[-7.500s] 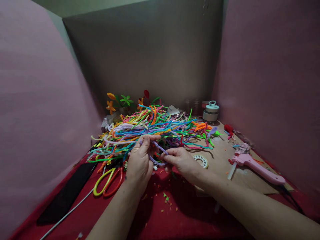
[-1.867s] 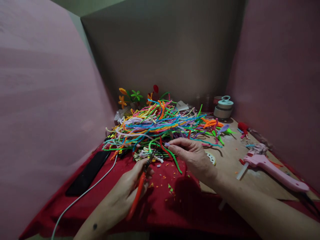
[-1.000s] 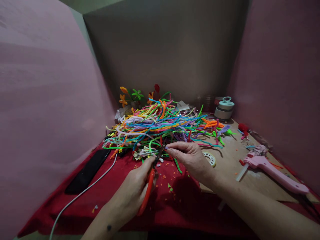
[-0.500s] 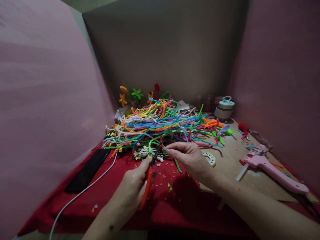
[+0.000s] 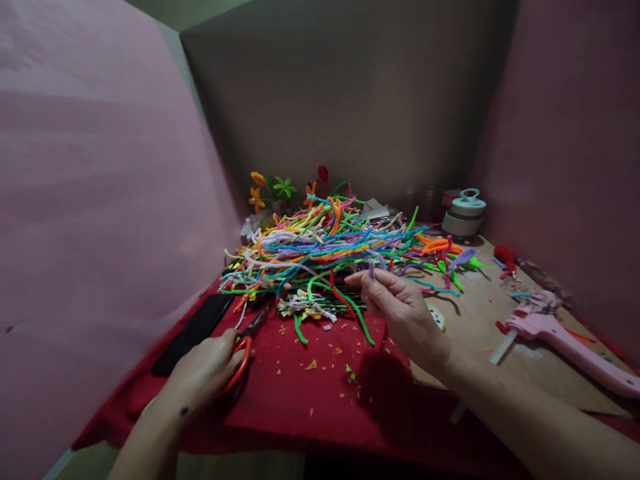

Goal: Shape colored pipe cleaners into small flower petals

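A big heap of coloured pipe cleaners (image 5: 330,250) lies across the middle of the red cloth (image 5: 320,393). My left hand (image 5: 207,370) rests low at the left, fingers closed on the red-handled scissors (image 5: 245,343), whose blades point toward the heap. My right hand (image 5: 400,310) hovers at the heap's near edge and pinches a short purple pipe cleaner piece (image 5: 371,268) upright between thumb and fingers. A bundle of small white stamens (image 5: 305,307) lies just in front of the heap.
A black phone (image 5: 193,333) with a white cable lies left. A pink glue gun (image 5: 565,337) rests on the brown board (image 5: 480,320) at right. Tape rolls (image 5: 463,217) and pipe-cleaner flowers (image 5: 280,190) stand at the back. Pink panels enclose both sides.
My left hand has carried the scissors away from my right hand, down to the left onto the cloth. My right hand has lifted slightly with the purple piece upright.
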The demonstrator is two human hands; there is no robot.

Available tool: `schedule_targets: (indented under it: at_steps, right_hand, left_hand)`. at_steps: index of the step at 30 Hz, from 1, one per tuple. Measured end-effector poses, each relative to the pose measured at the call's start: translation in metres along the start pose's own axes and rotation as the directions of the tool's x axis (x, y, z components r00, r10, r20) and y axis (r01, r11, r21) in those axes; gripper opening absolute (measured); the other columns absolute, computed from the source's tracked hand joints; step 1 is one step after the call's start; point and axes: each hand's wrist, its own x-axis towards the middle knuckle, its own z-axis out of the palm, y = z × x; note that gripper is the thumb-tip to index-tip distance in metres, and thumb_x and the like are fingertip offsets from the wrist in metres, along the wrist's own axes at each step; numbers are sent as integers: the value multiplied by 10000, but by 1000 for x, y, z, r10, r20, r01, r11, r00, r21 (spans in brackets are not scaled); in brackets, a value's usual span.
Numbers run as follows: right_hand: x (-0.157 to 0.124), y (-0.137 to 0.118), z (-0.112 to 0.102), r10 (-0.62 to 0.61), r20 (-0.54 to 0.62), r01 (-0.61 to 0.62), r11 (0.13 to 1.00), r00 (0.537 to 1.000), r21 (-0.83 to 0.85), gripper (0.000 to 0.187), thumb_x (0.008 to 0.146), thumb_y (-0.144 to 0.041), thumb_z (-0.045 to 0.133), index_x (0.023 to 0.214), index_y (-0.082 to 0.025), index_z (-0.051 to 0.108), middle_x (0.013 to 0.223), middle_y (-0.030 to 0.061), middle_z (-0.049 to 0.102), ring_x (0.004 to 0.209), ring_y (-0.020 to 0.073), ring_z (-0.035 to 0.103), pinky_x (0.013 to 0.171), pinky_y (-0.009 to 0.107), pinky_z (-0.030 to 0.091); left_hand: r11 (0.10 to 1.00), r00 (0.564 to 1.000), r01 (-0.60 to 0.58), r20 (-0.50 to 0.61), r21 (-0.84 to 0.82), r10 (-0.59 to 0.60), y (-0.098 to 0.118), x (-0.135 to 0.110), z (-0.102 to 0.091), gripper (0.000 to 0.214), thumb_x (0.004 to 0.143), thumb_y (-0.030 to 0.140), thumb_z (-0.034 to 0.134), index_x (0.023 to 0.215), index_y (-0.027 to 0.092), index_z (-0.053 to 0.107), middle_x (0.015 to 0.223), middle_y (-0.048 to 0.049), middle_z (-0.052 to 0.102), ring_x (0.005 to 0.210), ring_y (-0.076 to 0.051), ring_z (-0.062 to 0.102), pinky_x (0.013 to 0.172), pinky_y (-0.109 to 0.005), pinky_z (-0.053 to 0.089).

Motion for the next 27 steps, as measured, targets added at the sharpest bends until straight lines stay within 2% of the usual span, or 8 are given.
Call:
schedule_targets:
  at_steps: [5,9,13,15,17,19,22,27]
  right_hand:
    - [0,2,-3,-21,13,18,985,1000,174,261,863,-338,457,896,-162,647,568,-31,383,513,74,326,479,241,225]
    - [5,-1,-6,-6,-1,6,939,1000,345,246,845,-297,445,818,-152,641,523,-29,385,463,75,309,455,242,219]
    - [10,-11,-11,25,16,-30,846,1000,533,264,832,-289,411,736,-164,623,445,-56,279,383,70,203,400,233,182]
    - [11,-16,-13,56,31,-64,800,998,596,267,830,-297,408,702,-173,606,434,-63,236,368,69,157,383,226,165]
    - [11,-19,-15,85,47,-95,764,995,638,250,828,-303,422,690,-179,589,436,-67,217,369,68,140,378,220,162]
    - [10,-20,-15,108,74,-130,740,991,660,225,827,-314,442,702,-183,576,442,-70,215,372,68,140,379,214,170]
    - [11,-17,-16,134,96,-164,731,986,663,200,811,-337,490,720,-174,562,448,-78,228,373,59,145,379,206,186]
    - [23,-7,-21,217,39,-186,716,975,673,180,797,-324,547,705,-174,513,434,-77,310,359,53,206,374,200,191]
  left_hand:
    - [998,1000,3,1,62,-3,14,20,3,383,842,426,274,903,170,552,863,-176,665,783,-305,641,593,-321,400]
    - [999,986,-50,-160,19,52,17,32,-5,331,818,371,374,965,145,566,913,-176,649,846,-289,614,692,-332,414]
    - [920,932,-206,-354,-334,80,56,17,-14,327,823,373,416,976,140,588,1005,-165,618,954,-276,561,770,-343,410]
    - [612,944,-292,-118,-735,309,93,3,-11,329,812,440,455,932,173,605,860,-91,637,762,-189,590,621,-264,432]
    - [245,788,24,169,-969,592,132,-8,-4,415,779,521,484,939,152,587,630,-31,588,461,-115,495,425,-220,363]
    - [-117,668,343,155,-932,728,165,-12,2,444,749,554,518,971,171,557,522,48,488,331,-55,327,341,-186,288]
    - [-500,806,436,77,-749,587,189,-3,3,269,721,391,646,803,155,547,439,114,313,313,-10,191,318,-138,205]
    - [-615,971,54,-104,-786,217,175,25,-13,218,702,297,683,774,115,586,496,78,426,358,-13,328,350,-143,268]
